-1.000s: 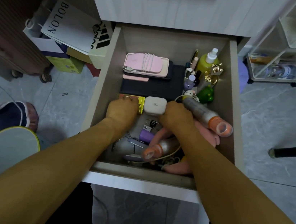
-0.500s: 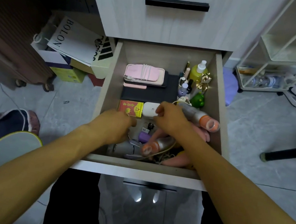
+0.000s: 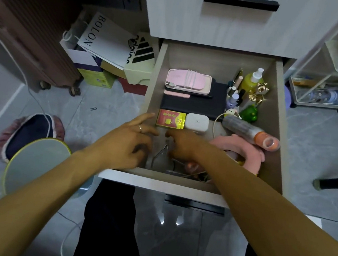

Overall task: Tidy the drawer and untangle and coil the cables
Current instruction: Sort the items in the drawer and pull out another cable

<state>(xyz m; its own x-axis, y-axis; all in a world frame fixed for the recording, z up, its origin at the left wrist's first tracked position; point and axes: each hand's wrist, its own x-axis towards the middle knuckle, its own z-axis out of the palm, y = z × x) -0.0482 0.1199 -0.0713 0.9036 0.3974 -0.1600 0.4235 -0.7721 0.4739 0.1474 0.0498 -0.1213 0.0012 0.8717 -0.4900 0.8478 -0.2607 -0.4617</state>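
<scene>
Reaching into the open drawer (image 3: 277,112), both hands worked its near-left corner. Left hand (image 3: 128,142) hovered at the left wall, forefinger stretched toward the red packet (image 3: 170,118), other fingers loosely bent, grasping nothing visible. Right hand (image 3: 180,145) lay just beside it, forefinger pointing left over metal nippers (image 3: 162,149); whether it gripped anything, cannot tell. At the far-left corner sat a pink case (image 3: 188,81) with a white cable (image 3: 189,79) wound round it, on a black pad (image 3: 194,106). White box (image 3: 196,122) stood just beside the packet. A thin cable (image 3: 215,125) looped past the box toward the near edge. Tube (image 3: 249,132) lay across pink cloth (image 3: 240,150) by the right wall. Bottles (image 3: 251,83) crowded the far-right corner.
</scene>
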